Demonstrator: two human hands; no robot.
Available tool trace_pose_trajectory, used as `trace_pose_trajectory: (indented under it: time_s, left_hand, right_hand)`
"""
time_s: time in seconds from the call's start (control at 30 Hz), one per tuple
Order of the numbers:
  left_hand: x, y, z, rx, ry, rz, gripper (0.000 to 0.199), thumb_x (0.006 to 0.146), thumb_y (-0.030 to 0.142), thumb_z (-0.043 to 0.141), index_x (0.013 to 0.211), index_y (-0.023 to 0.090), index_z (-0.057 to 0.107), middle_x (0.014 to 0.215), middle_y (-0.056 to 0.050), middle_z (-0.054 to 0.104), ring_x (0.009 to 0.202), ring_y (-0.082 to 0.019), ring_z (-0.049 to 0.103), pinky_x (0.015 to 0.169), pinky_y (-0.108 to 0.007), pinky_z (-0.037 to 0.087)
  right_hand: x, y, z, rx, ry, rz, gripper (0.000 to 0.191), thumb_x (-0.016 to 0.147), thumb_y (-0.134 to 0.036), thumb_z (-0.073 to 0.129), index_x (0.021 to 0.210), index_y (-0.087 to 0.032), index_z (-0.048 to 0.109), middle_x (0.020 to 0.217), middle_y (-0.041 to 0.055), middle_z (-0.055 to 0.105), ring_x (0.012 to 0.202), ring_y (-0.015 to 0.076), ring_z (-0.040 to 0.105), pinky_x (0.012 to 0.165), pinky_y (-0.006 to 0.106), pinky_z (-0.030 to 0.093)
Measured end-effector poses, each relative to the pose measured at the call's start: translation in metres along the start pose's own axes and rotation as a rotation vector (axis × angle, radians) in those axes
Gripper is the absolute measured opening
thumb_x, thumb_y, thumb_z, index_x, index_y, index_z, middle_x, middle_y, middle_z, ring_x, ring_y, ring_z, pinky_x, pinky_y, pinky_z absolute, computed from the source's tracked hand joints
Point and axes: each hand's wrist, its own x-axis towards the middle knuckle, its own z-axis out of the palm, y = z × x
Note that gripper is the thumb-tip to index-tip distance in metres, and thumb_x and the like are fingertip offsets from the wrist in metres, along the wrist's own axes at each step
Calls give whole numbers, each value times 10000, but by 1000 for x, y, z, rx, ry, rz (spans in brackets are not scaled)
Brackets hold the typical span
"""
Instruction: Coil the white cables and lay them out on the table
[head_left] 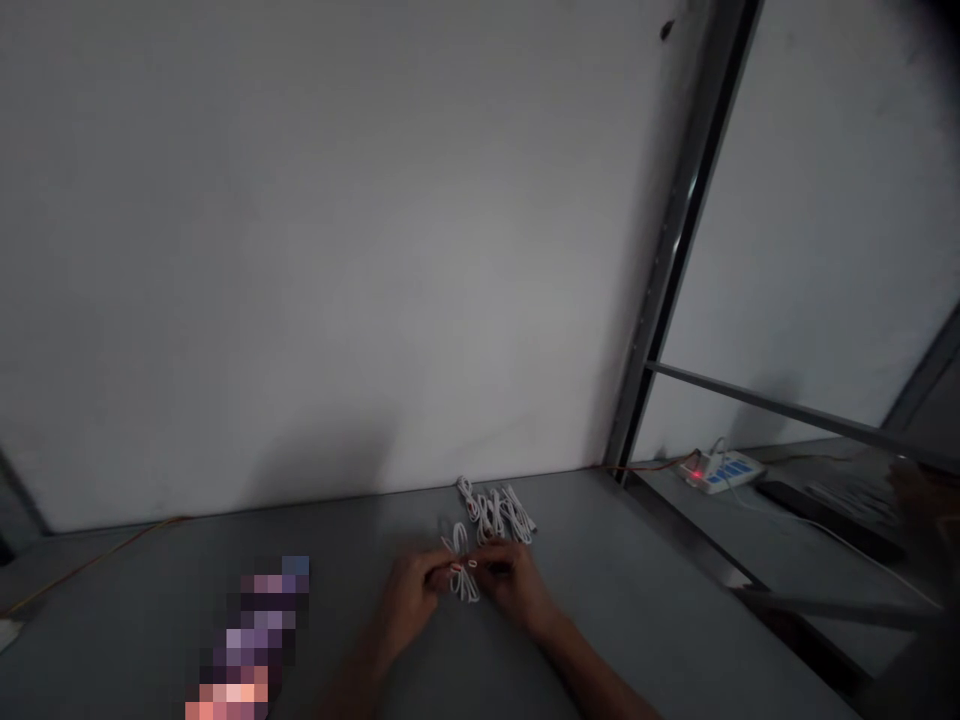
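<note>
Left hand (409, 598) and right hand (516, 585), grips nearly closed, pinch a soft, light white coiled cable (463, 580) at its waist, the best hold; white cable bundles (495, 512) lie at twelve o'clock on the grey bench (637, 620).

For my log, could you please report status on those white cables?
Left hand, right hand pinching looped white cable. More coils behind. Nothing blocking.

A white cable folded into long loops (463, 582) is pinched at its middle between the left hand (409, 598) and right hand (517, 585); more looped white cables (495, 512) lie side by side just beyond.
</note>
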Motion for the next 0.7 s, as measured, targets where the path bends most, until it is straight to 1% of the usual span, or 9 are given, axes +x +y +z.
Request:
trace_pose_trajectory:
  time_s: [0.13,0.23,0.37,0.5,0.6,0.7]
  left_hand:
    - [2,-10,4,-10,14,-18,273,790,209,460,798,148,726,685,-25,670,655,-162,575,602,-224,371]
    - [3,-10,4,-17,31,-13,263,771,176,457,788,151,718,674,-17,656,636,-150,557,594,-218,360]
    - [2,-5,3,-13,20,3,246,803,230,472,728,155,694,616,-8,617,611,-148,536,574,-218,346]
    - [2,-7,6,-70,49,-42,213,808,282,503,782,164,679,630,-10,629,613,-153,559,587,-227,383]
    - [3,-13,12,-175,88,-107,223,798,348,542,881,175,656,638,-10,639,585,-148,573,567,-230,415]
    - [3,-15,18,-272,69,-239,320,789,443,545,953,176,610,604,7,620,462,-127,554,461,-221,407]
  right_hand:
    - [0,3,0,19,-8,24,193,782,-219,593,798,-197,784,720,50,682,610,152,589,532,232,397]
    - [0,4,1,4,-8,19,193,766,-204,589,780,-201,781,696,38,675,588,143,567,513,226,372]
    - [0,1,0,-22,-18,30,187,767,-195,581,762,-197,768,682,28,658,581,136,549,514,224,359]
    - [1,-2,1,-15,-2,35,186,777,-216,555,669,-169,700,648,19,620,597,137,549,537,228,381]
    - [2,0,2,15,32,122,154,738,-217,565,596,-165,595,598,1,565,579,132,533,545,231,404]
    - [3,4,2,119,23,314,91,672,-223,604,618,-176,548,554,-20,540,522,128,527,517,237,429]
